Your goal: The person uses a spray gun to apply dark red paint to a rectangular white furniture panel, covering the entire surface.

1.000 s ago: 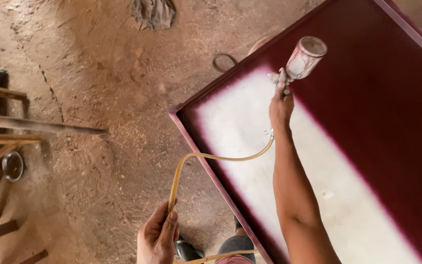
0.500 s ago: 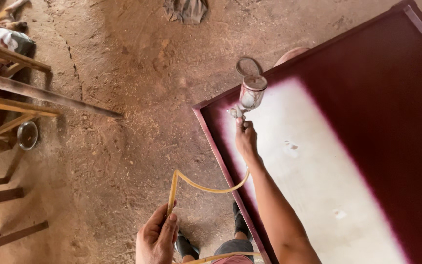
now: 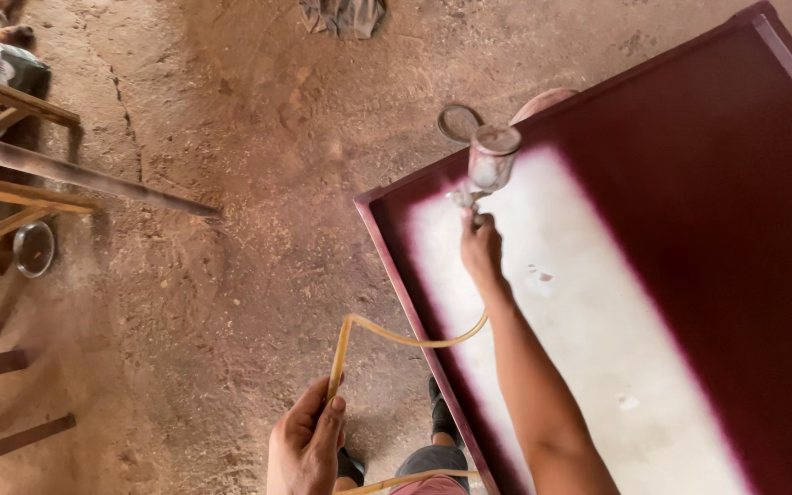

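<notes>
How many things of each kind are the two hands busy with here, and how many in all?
Spray gun, in the right hand: 1
Yellow hose, held by the left hand: 1
Dark red panel with an unpainted pale middle: 1
Total: 3

- Panel [image 3: 689, 275] lies flat on the right, over the floor [image 3: 258, 229].
- Right hand [image 3: 480, 249] over the panel's near-left part, spray gun [image 3: 486, 165] in it, cup toward the panel's left corner.
- Hose [image 3: 396, 337] runs from the gun left off the panel edge, down to the left hand [image 3: 306, 449] at the bottom.
- Ring [image 3: 458, 122] on the floor just behind the gun.
- Wooden frames [image 3: 20, 174] far left; bowl [image 3: 33, 247] beneath them.
- Cloth [image 3: 343, 16] on the floor, top centre.
</notes>
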